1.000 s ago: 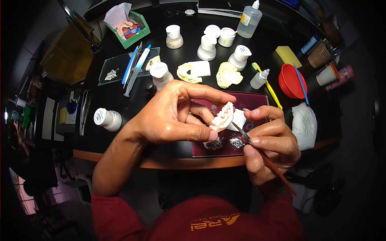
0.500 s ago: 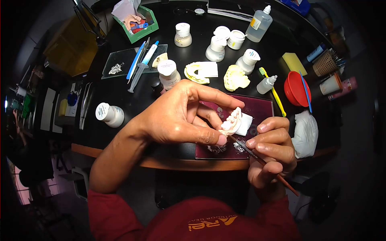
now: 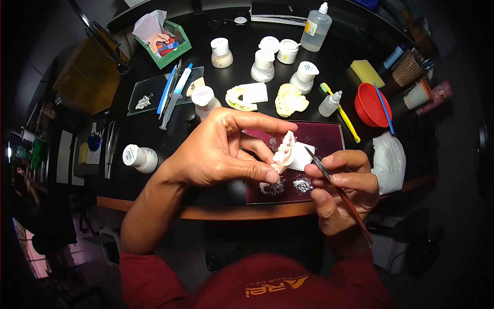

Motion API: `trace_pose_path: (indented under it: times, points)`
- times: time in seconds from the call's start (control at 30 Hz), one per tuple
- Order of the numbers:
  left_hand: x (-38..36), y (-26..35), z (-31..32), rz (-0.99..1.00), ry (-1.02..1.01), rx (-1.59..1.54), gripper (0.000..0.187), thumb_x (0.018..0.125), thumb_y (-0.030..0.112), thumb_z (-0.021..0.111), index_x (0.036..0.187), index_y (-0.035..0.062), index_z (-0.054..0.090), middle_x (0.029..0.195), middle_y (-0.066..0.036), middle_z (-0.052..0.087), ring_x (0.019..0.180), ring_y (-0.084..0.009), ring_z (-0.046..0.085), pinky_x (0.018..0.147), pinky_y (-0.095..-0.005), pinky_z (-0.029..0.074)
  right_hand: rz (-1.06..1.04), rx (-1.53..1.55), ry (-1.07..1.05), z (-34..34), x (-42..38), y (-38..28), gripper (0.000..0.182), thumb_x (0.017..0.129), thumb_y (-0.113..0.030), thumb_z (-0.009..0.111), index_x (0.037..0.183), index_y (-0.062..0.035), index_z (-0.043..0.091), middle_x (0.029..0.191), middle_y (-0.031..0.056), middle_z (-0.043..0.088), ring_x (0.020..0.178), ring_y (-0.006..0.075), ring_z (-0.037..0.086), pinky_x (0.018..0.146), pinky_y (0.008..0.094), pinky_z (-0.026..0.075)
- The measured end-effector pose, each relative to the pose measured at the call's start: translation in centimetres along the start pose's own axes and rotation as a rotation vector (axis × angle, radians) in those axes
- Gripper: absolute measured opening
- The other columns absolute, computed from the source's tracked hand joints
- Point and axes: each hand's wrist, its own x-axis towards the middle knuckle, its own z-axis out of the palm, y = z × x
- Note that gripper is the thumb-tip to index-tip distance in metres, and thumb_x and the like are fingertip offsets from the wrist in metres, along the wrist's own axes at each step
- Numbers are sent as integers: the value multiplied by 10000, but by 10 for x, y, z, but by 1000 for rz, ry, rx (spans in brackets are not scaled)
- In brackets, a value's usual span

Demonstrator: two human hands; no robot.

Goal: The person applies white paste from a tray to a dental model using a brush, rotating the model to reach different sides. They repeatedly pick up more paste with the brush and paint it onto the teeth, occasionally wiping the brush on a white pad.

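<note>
Between the thumb and fingers of my left hand [image 3: 221, 149] is a small pale dental model [image 3: 284, 153], held upright with its teeth showing. My right hand [image 3: 345, 188] pinches a thin brush [image 3: 343, 196] with a dark reddish handle; its tip points up and left, a little right of the model and apart from it. Below both hands lies a dark red glass slab [image 3: 329, 135] bearing a folded white tissue [image 3: 302, 157] and smears of white paste [image 3: 303, 185].
Several white-capped jars, one being a jar [image 3: 140, 158] at left, stand around yellowish casts [image 3: 291, 100]. A red bowl [image 3: 371, 105], yellow toothbrush [image 3: 343, 116] and white cloth [image 3: 388, 164] are at right. A green box [image 3: 177, 51] and syringe [image 3: 175, 96] are further back.
The brush tip has moved up and right, away from the model's lower end. The model has turned slightly more upright. The whole view has shifted a little.
</note>
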Motion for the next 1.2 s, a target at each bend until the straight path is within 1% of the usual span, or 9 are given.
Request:
trace_pose_path:
  times: [0.1,0.13,0.33,0.8,0.97,1.03,1.1,1.17,1.2]
  points:
    - [0,0,0,11,7,11,709,739,-127,824,1371,-152,504,1095,-222,696,927,-237,738,811,-315,645,-84,-85,-94,-5,0,5,276,863,41,753,1056,-23,565,1042,184,606,860,248,746,773,301,657]
    - [0,1,0,4,19,8,708,738,-129,825,1368,-153,504,1087,-223,696,927,-239,738,810,-316,647,-99,-145,-69,-3,1,4,289,844,42,771,1043,-35,576,952,161,657,813,230,749,710,295,650]
    - [0,5,1,6,46,9,705,727,-129,833,1351,-161,506,1056,-226,697,923,-240,737,801,-324,654,-87,-201,-69,-2,-2,5,291,802,41,794,998,-38,594,854,136,689,751,212,745,640,292,629]
    - [0,6,1,11,47,30,686,722,-138,829,1334,-165,520,1054,-223,695,915,-237,736,789,-325,657,-71,-172,-78,2,-2,6,296,801,47,790,1002,-35,589,849,140,690,752,221,749,637,297,632]
    - [-2,7,2,-2,64,83,678,725,-145,824,1333,-160,526,1064,-218,694,914,-226,734,782,-307,654,-69,-147,-58,-1,-4,7,277,817,32,781,999,-36,584,854,140,690,741,210,742,624,286,617]
    - [0,4,2,16,73,102,686,720,-140,833,1334,-157,527,1071,-209,693,934,-213,727,783,-294,650,-68,-149,-28,-9,-7,4,267,825,21,778,997,-38,582,855,138,686,733,204,737,617,279,607]
    - [0,7,5,-35,103,49,717,707,-111,859,1340,-155,524,1097,-205,686,940,-190,716,775,-274,642,-38,-186,101,-19,-14,-5,258,817,24,773,980,-40,582,843,120,662,685,180,693,613,264,580]
    - [-2,1,5,50,89,45,614,751,-160,795,1318,-123,563,1084,-173,689,905,-174,723,794,-288,646,-7,-295,124,-43,-28,-9,258,803,29,776,966,-39,588,825,108,658,645,155,651,588,254,543]
    - [-2,6,11,-53,192,60,810,695,-24,903,1375,-156,484,1154,-190,666,909,-147,705,754,-224,617,13,-427,111,-54,-36,-11,256,791,26,783,959,-35,601,796,93,655,628,139,629,570,254,511]
